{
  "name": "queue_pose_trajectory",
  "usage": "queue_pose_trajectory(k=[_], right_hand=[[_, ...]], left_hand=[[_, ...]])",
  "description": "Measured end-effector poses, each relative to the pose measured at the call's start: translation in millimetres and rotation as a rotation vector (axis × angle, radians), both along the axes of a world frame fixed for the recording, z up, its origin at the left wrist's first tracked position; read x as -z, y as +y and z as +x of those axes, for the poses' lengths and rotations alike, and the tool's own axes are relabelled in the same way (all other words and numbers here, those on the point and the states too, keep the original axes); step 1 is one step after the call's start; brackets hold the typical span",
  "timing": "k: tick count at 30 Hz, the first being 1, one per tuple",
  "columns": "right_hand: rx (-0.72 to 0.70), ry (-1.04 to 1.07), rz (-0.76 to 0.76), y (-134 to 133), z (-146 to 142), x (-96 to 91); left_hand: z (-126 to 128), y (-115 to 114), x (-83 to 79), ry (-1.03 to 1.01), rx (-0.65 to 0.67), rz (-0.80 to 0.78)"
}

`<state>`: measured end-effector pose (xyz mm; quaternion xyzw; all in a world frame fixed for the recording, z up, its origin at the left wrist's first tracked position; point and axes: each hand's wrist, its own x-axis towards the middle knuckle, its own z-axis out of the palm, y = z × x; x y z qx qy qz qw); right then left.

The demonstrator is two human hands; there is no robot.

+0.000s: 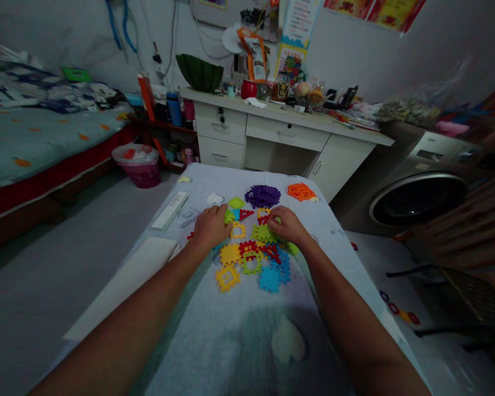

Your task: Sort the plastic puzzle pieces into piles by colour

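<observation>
Flat plastic interlocking building pieces with notched edges lie in the middle of the cloth-covered table. My left hand (212,225) is at their left side, its fingers curled onto a lime-green building piece (228,216). On the other side, my right hand (289,224) has its fingers bent together above a green piece (263,233); what they pinch is hidden. Between the hands are a yellow frame piece (238,230) and a red triangular piece (246,214). Nearer to me lie a yellow square (230,254), a yellow window piece (227,278), a green frame (252,263) and a blue piece (269,279).
A purple pile (263,196) and an orange pile (301,191) of small pieces sit at the table's far end. Along the left edge lie a white box (170,210) and a white sheet (127,283). Beyond stand a cluttered desk (286,132) and a washing machine (416,181).
</observation>
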<state>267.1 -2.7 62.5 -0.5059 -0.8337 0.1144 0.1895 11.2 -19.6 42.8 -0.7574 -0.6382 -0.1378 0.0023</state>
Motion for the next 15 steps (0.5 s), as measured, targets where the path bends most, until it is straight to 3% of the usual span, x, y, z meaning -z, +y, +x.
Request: queue_pose_trajectory(k=[8,11,15], right_hand=[[0.477,0.251,-0.048,98,0,5.1],[0.544,0.252,-0.130,125,-4,9.8],[0.542,0.173,-0.205,145,-6,22.1]], left_hand=[[-2,28,-2.2,0.000,-0.181,0.134],[-6,34,2.5,-0.003,-0.175,0.142],[-8,36,10.2,-0.026,-0.075,0.018]])
